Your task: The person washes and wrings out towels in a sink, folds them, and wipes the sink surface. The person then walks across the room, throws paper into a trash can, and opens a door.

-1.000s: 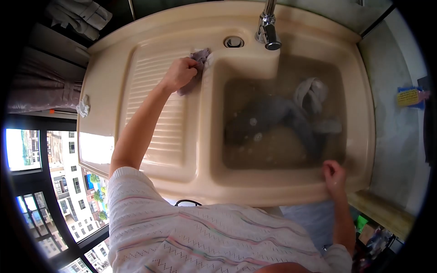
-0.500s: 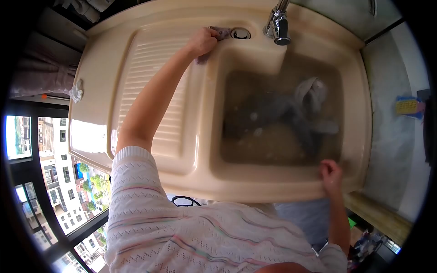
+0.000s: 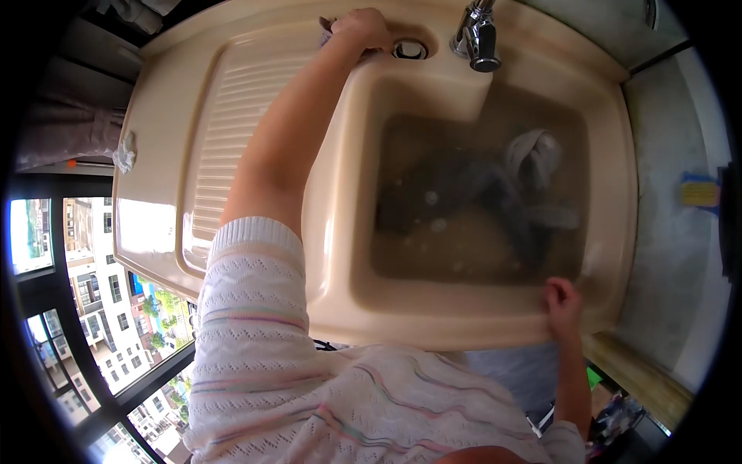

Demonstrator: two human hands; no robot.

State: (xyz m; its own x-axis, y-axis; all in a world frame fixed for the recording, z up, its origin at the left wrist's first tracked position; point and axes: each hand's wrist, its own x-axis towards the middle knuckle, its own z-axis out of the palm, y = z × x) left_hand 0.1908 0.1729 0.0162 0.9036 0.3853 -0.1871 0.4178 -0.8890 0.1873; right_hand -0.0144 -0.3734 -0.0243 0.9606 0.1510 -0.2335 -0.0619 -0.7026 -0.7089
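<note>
At the back of the beige sink [image 3: 336, 255], my left hand [image 3: 365, 31] is closed on a purplish-grey cloth [image 3: 326, 31], pressing it against the sink top left of the round drain opening [image 3: 410, 49]. Most of that cloth is hidden beneath the hand. My right hand [image 3: 563, 305] is by the basin's front rim near the right corner, its fingers curled and nothing visible in them. Murky water [image 3: 433, 247] fills the basin, with dark clothing [image 3: 495, 189] and a light grey piece of fabric [image 3: 533, 155] soaking in it.
A chrome faucet [image 3: 478, 42] stands at the back of the basin. Left of it is a ribbed washboard [image 3: 224, 147], and a crumpled white scrap [image 3: 124, 153] lies at the left edge. A yellow and blue sponge [image 3: 699, 193] is by the right wall; windows [image 3: 93, 294] are on the left.
My left hand has moved toward the back rim and a little right with the cloth, which is now mostly covered. My right hand has barely moved.
</note>
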